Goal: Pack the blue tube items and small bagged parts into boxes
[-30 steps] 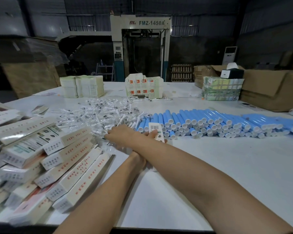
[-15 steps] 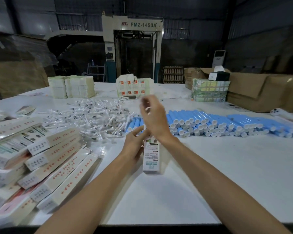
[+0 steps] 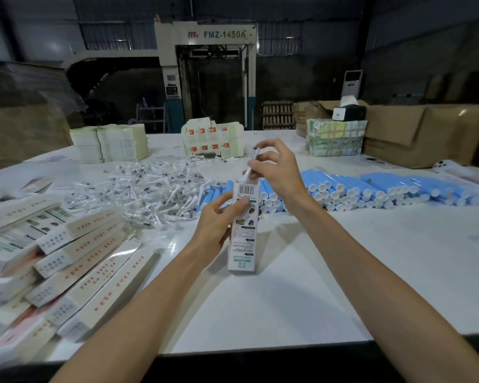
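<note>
At centre, the left hand (image 3: 217, 221) is gripping the newly upright box (image 3: 242, 239). The right hand (image 3: 278, 168) is pinching a bagged part (image 3: 252, 161), feeding it in.

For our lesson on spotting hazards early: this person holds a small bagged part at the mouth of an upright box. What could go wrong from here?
1. The right hand pinches the bagged part at the narrow open top of the box; its loose plastic may snag on the rim.
2. Only the left hand grips the box; a push from above could tip it.
3. The stacked boxes lean by the table edge near the left forearm; a nudge might spill them.
</note>
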A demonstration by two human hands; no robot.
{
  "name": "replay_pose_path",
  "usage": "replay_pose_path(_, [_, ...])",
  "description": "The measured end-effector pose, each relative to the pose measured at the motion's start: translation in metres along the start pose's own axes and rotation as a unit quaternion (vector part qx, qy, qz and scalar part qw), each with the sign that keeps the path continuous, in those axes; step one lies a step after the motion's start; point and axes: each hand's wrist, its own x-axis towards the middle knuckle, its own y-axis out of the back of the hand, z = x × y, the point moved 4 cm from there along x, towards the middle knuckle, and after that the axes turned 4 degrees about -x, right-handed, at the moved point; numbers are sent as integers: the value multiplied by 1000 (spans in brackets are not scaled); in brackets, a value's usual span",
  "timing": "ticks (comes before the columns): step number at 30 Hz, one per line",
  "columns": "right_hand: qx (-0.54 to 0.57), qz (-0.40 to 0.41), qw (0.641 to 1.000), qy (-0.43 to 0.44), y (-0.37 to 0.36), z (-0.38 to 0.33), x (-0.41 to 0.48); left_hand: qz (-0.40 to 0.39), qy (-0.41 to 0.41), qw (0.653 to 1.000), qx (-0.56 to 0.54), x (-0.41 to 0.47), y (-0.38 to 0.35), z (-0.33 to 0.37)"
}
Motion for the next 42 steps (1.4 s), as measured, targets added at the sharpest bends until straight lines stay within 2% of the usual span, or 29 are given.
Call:
replay_pose_path(7, [-142, -102, 984, 25, -20, 2, -6, 8, -9, 1000, -9, -2, 0, 3])
replay_pose_path(11, [-235, -93, 966, 59, -21, 6, -7, 4, -33, 999, 15, -3, 3, 4])
replay_pose_path(15, [-313, -120, 940, 67, -21, 19, -13, 13, -46, 999, 16, -2, 5, 4])
replay_pose_path(18, [-231, -47, 967, 97, -13, 24, -22, 19, -51, 998, 15, -1, 7, 2])
replay_pose_path(21, [-138, 8, 990, 36, -1, 37, -30, 30, -58, 998, 15, 1, 10, 2])
replay_pose_path(25, [-57, -66, 996, -24, -5, 57, -47, 22, -74, 997, -19, 1, 8, 4])
replay_pose_path(31, [-17, -86, 996, 5, -14, 51, -56, 6, -116, 993, 24, -3, 9, 11])
replay_pose_path(42, [-50, -121, 991, 16, -4, 42, -54, -23, -135, 987, 78, -6, 7, 17])
